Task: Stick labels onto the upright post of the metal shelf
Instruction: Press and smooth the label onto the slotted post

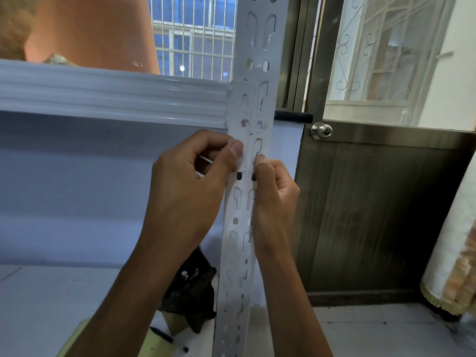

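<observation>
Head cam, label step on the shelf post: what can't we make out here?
Head view only:
- label: white on the white upright post, mostly under the thumb of the left hand; outline and print unreadable.
- fingers of the right hand: behind the post, grip unseen.
- post ends: cut off by the top and bottom frame edges.
- dark bundle: partly hidden by the left forearm, unidentifiable.

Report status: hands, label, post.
Left hand pinches white label at upright post left edge. Right hand grips upright post right edge, thumb on front. Nothing blocking post face.
</observation>
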